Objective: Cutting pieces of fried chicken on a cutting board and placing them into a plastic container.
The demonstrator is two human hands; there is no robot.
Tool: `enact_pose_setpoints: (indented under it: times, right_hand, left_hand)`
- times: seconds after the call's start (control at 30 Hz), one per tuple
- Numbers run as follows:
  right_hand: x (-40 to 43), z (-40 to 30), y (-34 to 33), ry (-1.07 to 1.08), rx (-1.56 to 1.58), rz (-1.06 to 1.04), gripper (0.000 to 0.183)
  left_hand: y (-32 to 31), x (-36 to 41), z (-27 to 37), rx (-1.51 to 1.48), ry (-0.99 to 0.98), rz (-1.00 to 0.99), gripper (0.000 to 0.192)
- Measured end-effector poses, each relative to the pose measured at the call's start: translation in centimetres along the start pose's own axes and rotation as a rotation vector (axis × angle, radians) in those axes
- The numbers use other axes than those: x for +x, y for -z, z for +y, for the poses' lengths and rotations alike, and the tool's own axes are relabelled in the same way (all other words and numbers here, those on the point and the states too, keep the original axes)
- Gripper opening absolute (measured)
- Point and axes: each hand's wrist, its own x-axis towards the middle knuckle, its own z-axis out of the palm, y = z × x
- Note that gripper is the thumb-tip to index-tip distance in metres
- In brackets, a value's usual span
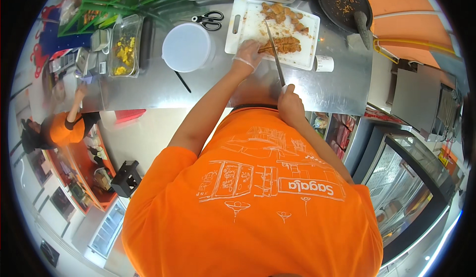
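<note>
My right hand point(291, 104) grips the handle of a long kitchen knife point(277, 55). The blade lies across a browned, fried piece of meat point(289, 45) with cut lines in it. In a clear plastic glove, my left hand point(248, 55) holds the left end of that meat against a white cutting board point(235, 40). Its fingertips are partly hidden. Cut chunks of similar meat point(277, 13) lie along the far side of the board, with crumbs scattered around them.
On the steel table point(145, 94) are a lidded round tub point(186, 47), scissors point(209, 19), a paper roll point(324, 64) and a clear container of yellow food point(124, 53). A stone mortar point(334, 7) with a pestle point(360, 26) stands at far right. A co-worker point(67, 130) is at left.
</note>
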Motion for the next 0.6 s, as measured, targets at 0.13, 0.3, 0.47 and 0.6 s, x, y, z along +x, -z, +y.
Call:
enact_pose_setpoints:
  times: [0.13, 0.3, 0.47, 0.6]
  right_hand:
    - [0.3, 0.1, -0.7, -0.030, -0.011, -0.021, 0.025]
    - [0.6, -0.2, -0.5, -0.039, -0.024, -0.053, 0.024]
    - [0.8, -0.5, -0.5, -0.056, -0.048, -0.075, 0.025]
    - [2.4, -0.1, -2.1, -0.091, -0.027, -0.065, 0.025]
  left_hand:
    - [0.0, 0.1, 0.0, -0.036, 0.026, -0.032, 0.031]
    - [0.2, 0.2, 0.1, -0.050, 0.032, -0.048, 0.029]
    - [0.5, 0.4, 0.4, -0.051, 0.051, -0.090, 0.021]
    - [0.1, 0.4, -0.1, -0.037, -0.019, -0.050, 0.026]
